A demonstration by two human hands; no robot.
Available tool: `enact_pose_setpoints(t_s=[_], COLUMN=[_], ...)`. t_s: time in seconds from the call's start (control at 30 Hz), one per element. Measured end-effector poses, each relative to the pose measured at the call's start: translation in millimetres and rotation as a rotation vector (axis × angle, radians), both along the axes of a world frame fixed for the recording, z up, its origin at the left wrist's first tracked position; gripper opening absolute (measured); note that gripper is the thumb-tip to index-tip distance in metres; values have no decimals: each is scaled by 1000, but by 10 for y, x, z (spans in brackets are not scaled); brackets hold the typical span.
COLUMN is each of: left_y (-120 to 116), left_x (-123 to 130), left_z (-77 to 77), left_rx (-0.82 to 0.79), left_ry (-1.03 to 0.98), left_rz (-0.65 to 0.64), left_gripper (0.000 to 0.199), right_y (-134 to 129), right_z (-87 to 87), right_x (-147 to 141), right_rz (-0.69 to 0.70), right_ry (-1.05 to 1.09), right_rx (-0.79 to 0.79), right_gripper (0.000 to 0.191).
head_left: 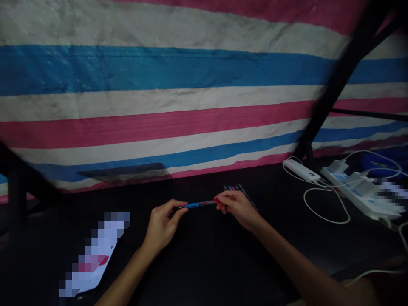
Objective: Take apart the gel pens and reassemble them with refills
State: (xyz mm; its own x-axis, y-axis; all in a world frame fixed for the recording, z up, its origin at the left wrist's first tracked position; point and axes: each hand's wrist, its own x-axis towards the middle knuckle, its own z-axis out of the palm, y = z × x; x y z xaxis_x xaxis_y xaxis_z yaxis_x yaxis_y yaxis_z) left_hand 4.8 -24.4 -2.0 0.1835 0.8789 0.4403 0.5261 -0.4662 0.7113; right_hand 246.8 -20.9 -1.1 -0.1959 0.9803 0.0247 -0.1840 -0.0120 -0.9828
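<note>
A slim pen (199,204) is stretched level between my two hands, blue toward its left part, clear in the middle and red at its right end. My left hand (164,221) pinches the left end between thumb and fingertips. At the red end, my right hand (236,206) has its fingers closed round the tip and partly hides it. Just behind my right hand, several pens (240,187) lie side by side on the black table (197,263); my hand covers part of them.
A lit phone (106,250), partly pixelated, lies at the left. On the right are a white power strip (360,191) with plugs, a small white device (301,170) and looping white cables (327,222). Black frame legs (334,85) stand before a striped sheet (178,68).
</note>
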Motion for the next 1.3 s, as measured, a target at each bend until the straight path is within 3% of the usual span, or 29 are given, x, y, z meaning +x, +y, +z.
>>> enact_pose_setpoints(t_s=[0.13,0.27,0.33,0.5,0.63,0.7,0.9,0.97,1.03,1.17,1.3], left_y=[-6,1,7,21,33,36,22,17,18,27,25], left_x=[15,30,29,23,18,15,23,26,27,29,33], left_z=[-1,-13,-23,-48,-62,-69,-46,-27,-15,-17,-20], left_rx=[-27,-89,-94,-87,-75,-80,-96,-95,-101,-120,-122], left_ry=[-23,-97,-110,-120,-110,-101,-100,-102,-120,-138,-144], left_rz=[12,17,17,6,11,17,14,18,18,18,15], left_gripper=[19,20,20,19,19,20,20,20,20,20,20], right_y=[-23,-39,-29,12,-14,-28,-21,-26,-35,-29,-20], right_z=[16,41,40,-2,49,83,49,49,67,79,55], right_x=[-31,-45,-40,-29,-15,-5,-16,-25,-27,-18,-8], right_rz=[-62,-70,-94,-70,-57,-69,7,-12,-33,0,0], right_ry=[67,35,-21,-255,-90,-40,-211,-161,-96,-124,-16], right_rx=[20,84,52,-69,14,14,-125,-63,-37,-152,-102], right_gripper=[11,27,38,42,25,35,37,27,29,31,26])
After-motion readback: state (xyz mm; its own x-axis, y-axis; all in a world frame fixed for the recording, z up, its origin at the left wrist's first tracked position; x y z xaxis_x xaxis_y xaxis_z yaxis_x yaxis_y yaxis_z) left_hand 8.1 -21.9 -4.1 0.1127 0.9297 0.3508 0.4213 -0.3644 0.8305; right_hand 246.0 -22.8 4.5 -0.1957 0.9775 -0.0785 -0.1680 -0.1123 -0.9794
